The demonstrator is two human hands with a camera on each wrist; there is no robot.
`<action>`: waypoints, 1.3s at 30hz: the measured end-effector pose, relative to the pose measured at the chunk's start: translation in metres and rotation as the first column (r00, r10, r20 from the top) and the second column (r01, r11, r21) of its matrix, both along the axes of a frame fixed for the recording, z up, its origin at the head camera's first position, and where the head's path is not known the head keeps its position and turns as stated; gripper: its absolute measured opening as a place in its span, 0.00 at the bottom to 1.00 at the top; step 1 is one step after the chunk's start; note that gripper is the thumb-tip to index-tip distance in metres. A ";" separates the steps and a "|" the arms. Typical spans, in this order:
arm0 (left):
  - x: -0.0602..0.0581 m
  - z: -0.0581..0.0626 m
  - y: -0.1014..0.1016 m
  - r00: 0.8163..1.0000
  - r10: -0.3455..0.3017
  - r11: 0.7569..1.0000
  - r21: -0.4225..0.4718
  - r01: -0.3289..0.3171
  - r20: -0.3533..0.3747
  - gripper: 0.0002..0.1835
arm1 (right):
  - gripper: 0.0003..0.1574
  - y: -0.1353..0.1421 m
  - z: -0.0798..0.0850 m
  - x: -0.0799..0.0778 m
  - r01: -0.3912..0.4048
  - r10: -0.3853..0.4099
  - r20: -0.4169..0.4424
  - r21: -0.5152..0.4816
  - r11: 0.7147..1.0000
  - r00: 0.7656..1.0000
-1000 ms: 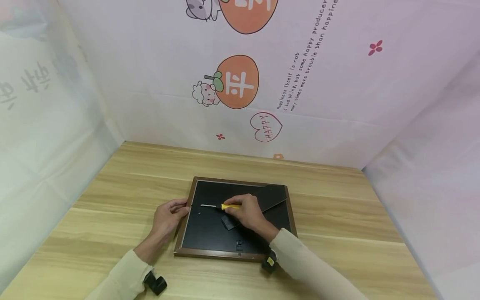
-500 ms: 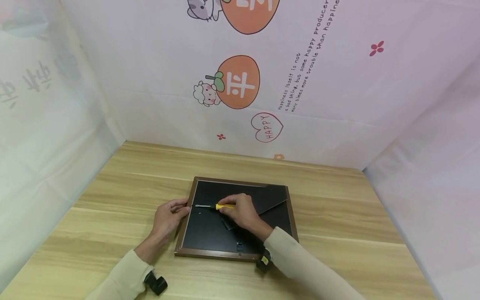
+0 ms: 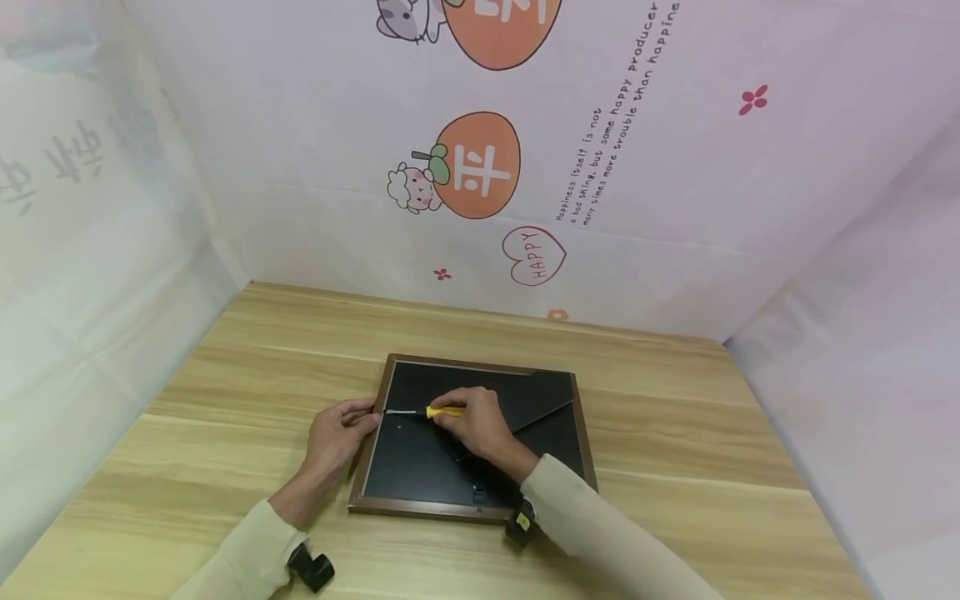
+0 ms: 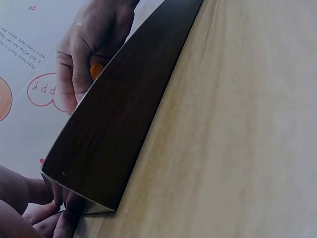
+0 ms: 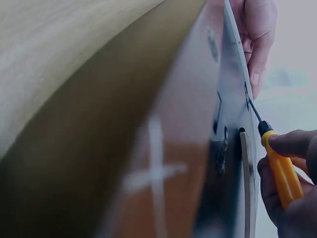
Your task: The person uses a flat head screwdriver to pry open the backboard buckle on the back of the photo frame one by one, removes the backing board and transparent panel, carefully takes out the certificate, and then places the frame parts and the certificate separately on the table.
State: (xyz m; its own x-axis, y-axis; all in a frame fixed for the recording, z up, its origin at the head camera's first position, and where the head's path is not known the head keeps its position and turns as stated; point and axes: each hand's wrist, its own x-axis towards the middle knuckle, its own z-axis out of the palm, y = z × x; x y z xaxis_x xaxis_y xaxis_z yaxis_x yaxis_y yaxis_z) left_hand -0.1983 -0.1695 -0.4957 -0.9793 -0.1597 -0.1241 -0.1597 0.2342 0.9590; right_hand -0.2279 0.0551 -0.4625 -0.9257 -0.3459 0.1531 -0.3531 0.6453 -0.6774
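Note:
A picture frame (image 3: 420, 506) lies back-up on the wooden table, its brown rim around a black backing board (image 3: 405, 471). At the rim's left side, my left hand (image 3: 336, 435) grips the edge, thumb toward the top; some of its fingers are hidden. My right hand (image 3: 477, 422) pinches the yellow handle of a flat-blade screwdriver (image 5: 282, 171) above the board. The blade points left, and its tip meets a small dark tab (image 5: 246, 95) at the board's left edge, close to the left thumb (image 5: 257, 74).
A black easel stand (image 3: 551, 393) slants across the frame's right half, partly under the right hand. A small metal fitting (image 3: 478, 492) sits near the front rim. Printed cloth (image 3: 645, 275) walls in the table's back and sides. Both wrists wear black cameras (image 3: 311, 568).
My right hand has moved left with the screwdriver, bringing its tip from over the board to the tab at the left rim. The left hand and frame have stayed in place.

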 end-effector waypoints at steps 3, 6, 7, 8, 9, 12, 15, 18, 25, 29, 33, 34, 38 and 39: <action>-0.001 0.000 -0.001 1.000 0.002 1.000 -0.002 -0.002 -0.001 0.18 | 0.09 -0.002 -0.001 0.001 0.002 -0.002 -0.024 -0.003 1.000 1.000; 0.000 -0.001 -0.002 1.000 0.005 1.000 -0.010 -0.005 0.000 0.18 | 0.09 -0.005 -0.001 0.002 0.000 -0.001 -0.035 -0.010 1.000 0.999; 0.000 -0.001 -0.002 1.000 0.006 1.000 -0.012 -0.006 -0.001 0.18 | 0.09 -0.006 -0.001 0.002 0.000 -0.001 -0.040 -0.015 1.000 0.999; 0.000 -0.001 -0.003 1.000 0.005 1.000 -0.012 -0.005 -0.003 0.18 | 0.09 -0.006 -0.001 0.002 0.000 -0.001 -0.043 -0.030 1.000 0.999; 0.001 -0.001 -0.003 1.000 0.004 1.000 -0.010 -0.004 -0.006 0.18 | 0.09 -0.007 -0.001 0.003 0.000 -0.002 -0.046 -0.047 0.999 0.999; 0.001 -0.001 -0.004 1.000 -0.002 1.000 -0.004 0.002 -0.014 0.18 | 0.11 -0.008 -0.003 0.002 0.025 -0.032 -0.056 -0.129 0.991 0.998; 0.002 -0.001 -0.004 1.000 -0.004 1.000 -0.007 0.004 -0.018 0.18 | 0.13 -0.009 -0.008 0.001 0.079 -0.084 -0.008 -0.251 0.965 0.996; 0.002 -0.001 -0.004 1.000 -0.001 1.000 -0.010 0.001 -0.022 0.18 | 0.14 -0.009 -0.012 0.000 0.136 -0.113 0.083 -0.372 0.918 0.990; 0.000 -0.002 -0.002 0.999 -0.016 0.999 -0.031 0.015 -0.038 0.18 | 0.14 -0.004 -0.015 0.004 0.040 -0.027 0.047 -0.306 0.951 0.999; 0.000 -0.002 -0.002 0.999 -0.005 0.999 -0.032 0.004 -0.042 0.17 | 0.14 0.000 -0.018 0.005 0.034 -0.023 0.039 -0.292 0.956 0.999; 0.000 -0.002 -0.001 0.999 -0.005 1.000 -0.031 0.004 -0.044 0.17 | 0.15 -0.001 -0.020 0.004 0.098 -0.064 0.096 -0.405 0.909 0.993; 0.000 -0.002 -0.001 0.999 -0.005 0.999 -0.033 0.004 -0.044 0.17 | 0.15 -0.001 -0.020 0.003 0.112 -0.067 0.118 -0.437 0.892 0.991; -0.001 -0.003 -0.001 0.999 -0.006 1.000 -0.020 0.005 -0.038 0.17 | 0.16 -0.005 -0.009 0.008 0.145 -0.064 0.177 -0.499 0.854 0.982; -0.002 -0.003 -0.001 0.999 -0.006 1.000 -0.016 0.005 -0.035 0.17 | 0.17 -0.006 -0.005 0.010 0.145 -0.060 0.180 -0.503 0.852 0.982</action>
State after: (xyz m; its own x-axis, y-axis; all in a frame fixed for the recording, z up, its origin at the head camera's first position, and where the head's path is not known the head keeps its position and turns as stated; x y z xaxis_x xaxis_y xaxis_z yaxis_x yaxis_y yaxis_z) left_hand -0.1999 -0.1707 -0.4986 -0.9839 -0.1562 -0.0871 -0.1247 0.2503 0.9601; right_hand -0.2183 0.0488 -0.4670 -0.9777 -0.1595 0.1364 -0.1697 0.2184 -0.9610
